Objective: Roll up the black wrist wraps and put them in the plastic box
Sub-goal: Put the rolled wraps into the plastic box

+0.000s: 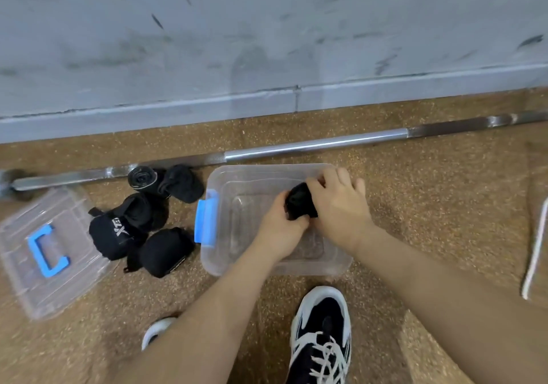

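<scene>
Plastic box [255, 173] on the floor [415, 205], lid [68, 205] off to its left, wrist wraps [142, 220] heaped between them. Barbell [311, 144] behind, along the wall [267, 28]. Left hand [281, 223] and right hand [338, 205] over the box, one wrap [299, 202] between them.

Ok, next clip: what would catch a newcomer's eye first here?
At centre, the left hand and right hand together grip a black wrist wrap over the clear plastic box. Left of the box, more black wraps lie heaped on the floor, with the blue-handled lid further left. A steel barbell lies along the wall behind.
</scene>
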The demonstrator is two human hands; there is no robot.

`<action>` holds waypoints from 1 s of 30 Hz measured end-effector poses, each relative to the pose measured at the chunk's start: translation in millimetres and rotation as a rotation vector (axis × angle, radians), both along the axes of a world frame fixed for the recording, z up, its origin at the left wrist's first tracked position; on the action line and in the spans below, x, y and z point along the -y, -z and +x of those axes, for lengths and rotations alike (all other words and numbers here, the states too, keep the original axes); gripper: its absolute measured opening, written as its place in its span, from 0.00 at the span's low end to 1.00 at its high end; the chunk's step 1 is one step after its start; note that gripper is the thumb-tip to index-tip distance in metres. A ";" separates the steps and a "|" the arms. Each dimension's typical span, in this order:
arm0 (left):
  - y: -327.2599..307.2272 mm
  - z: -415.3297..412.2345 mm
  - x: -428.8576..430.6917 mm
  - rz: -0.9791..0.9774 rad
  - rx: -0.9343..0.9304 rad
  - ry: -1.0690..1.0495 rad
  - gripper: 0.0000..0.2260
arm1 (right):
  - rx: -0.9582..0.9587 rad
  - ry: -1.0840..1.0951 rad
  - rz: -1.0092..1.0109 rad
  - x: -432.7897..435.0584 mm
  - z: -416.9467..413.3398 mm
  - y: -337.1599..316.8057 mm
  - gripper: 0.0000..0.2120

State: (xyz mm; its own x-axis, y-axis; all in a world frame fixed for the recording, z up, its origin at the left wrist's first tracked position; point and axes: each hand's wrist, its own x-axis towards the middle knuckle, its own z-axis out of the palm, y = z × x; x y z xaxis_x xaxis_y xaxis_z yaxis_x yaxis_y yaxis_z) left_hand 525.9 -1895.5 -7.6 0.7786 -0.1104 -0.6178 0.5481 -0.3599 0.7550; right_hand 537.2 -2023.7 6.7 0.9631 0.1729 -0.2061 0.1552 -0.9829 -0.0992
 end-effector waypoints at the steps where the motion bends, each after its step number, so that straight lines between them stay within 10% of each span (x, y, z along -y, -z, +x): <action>1: 6.9 -0.1 4.5 -0.020 -0.019 -0.019 0.22 | 0.032 0.003 -0.011 0.8 -1.1 5.0 0.20; 9: -12.7 8.1 -16.8 0.163 0.124 0.012 0.19 | -0.069 -0.001 0.114 -8.1 -13.3 -11.9 0.24; 15: -45.7 -12.5 -106.7 0.350 0.440 -0.567 0.19 | -0.069 -0.153 0.542 -48.0 -35.4 -31.7 0.22; 20: -6.2 -30.8 -169.7 0.848 -0.013 0.049 0.26 | -0.309 -0.372 0.418 -86.5 -60.1 -20.4 0.29; 25: -7.4 -6.1 -183.1 0.890 0.417 -0.038 0.30 | -0.365 -0.419 0.318 -90.0 -65.2 -0.6 0.29; 30: 2.2 53.0 -175.7 0.927 0.227 0.285 0.40 | -0.382 -0.388 0.299 -97.5 -56.4 6.9 0.33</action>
State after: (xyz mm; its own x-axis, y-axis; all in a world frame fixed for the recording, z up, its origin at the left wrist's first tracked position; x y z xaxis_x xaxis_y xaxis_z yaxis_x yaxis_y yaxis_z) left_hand 578.9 -1719.8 -9.7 0.9086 0.1393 -0.3937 0.2267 -0.9562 0.1851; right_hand 480.8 -1926.3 -0.3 0.6864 0.5989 -0.4124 0.3945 -0.7831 -0.4807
